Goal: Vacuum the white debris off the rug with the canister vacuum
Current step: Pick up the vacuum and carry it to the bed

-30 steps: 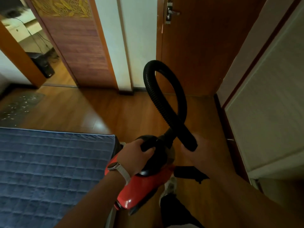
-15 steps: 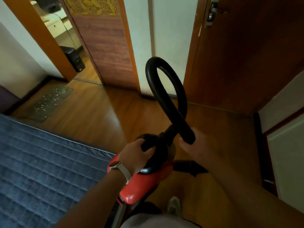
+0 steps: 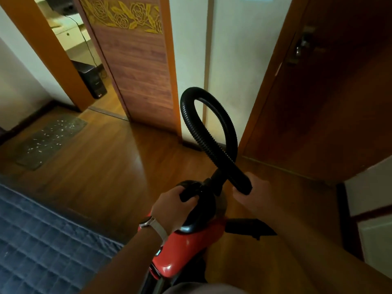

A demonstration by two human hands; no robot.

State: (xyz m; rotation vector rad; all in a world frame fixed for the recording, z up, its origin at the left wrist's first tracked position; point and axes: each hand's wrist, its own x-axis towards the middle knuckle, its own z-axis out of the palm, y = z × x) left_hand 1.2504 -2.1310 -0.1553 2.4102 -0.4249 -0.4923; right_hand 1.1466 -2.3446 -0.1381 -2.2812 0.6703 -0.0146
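Two hands hold the red canister vacuum [image 3: 186,245] over the wooden floor [image 3: 106,177], its long axis pointing away from the person, hose end foremost. The left hand [image 3: 171,209] is wrapped round the black handle [image 3: 188,194], and the right hand [image 3: 254,192] is curled round the free end of the looped hose [image 3: 232,132]. The rug [image 3: 31,160] strewn with white debris [image 3: 53,136] lies well off ahead-left.

Wooden floor [image 3: 101,179], white wall [image 3: 229,60], carved door [image 3: 135,64]

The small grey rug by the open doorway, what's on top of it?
White debris lies scattered across the rug in small flecks. Nothing else sits on it. The part of the wooden floor directly beneath the rug is covered, so it cannot be seen.
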